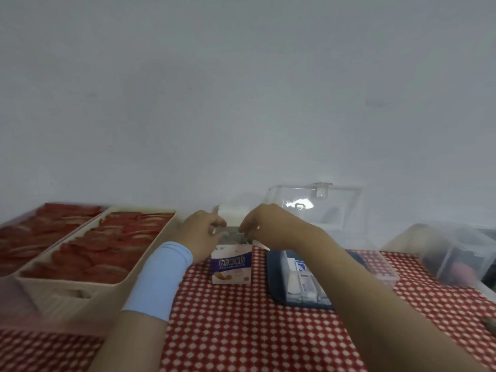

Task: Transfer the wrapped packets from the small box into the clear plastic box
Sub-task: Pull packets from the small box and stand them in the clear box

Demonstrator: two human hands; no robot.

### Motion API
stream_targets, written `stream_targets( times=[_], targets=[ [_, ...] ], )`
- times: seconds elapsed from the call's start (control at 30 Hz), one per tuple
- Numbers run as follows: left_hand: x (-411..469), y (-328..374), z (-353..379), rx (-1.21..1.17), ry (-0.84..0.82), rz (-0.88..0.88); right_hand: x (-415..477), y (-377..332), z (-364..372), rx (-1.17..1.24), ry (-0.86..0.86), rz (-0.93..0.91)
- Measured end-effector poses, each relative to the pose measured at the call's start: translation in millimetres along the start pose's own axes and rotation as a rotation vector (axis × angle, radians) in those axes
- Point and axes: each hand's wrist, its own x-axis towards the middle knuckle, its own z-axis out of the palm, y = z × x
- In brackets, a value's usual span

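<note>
A small white and purple box (231,264) stands open on the checked tablecloth, with grey wrapped packets (236,237) showing at its top. My left hand (200,232) grips the box's left upper edge. My right hand (264,224) curls over the opening and pinches at the packets. To the right, a clear plastic box (386,272) sits on a dark blue tray (273,280) and holds several white packets (303,277). My right forearm crosses over it.
Two cream trays of red packets (88,251) fill the left side. A clear case with a raised lid (316,208) stands by the wall. A frosted plastic bin (456,253) sits at far right. The wall is close behind.
</note>
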Motion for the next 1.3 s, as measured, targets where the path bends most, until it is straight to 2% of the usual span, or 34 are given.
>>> stream_targets(
  times=[0.23,0.47,0.77,0.93,1.0,1.1,1.3],
  targets=[
    [12,-14,4,-0.122,0.031,-0.013,28,-17,12,-0.215,0.063,0.003],
    [13,-19,5,-0.156,0.019,0.001,44,-25,25,-0.373,0.033,0.061],
    [14,-20,3,-0.108,0.002,0.042,25,1,27,0.011,0.197,0.123],
    [15,-16,6,-0.079,0.099,0.052,23,3,30,0.156,0.238,0.047],
    [15,-14,8,-0.091,0.112,0.051,22,4,29,0.172,0.21,0.042],
    [17,-18,10,-0.154,0.142,0.009,19,10,24,0.161,0.254,0.056],
    [19,-27,-1,-0.368,0.376,-0.028,13,21,15,0.115,0.438,0.049]
  ],
)
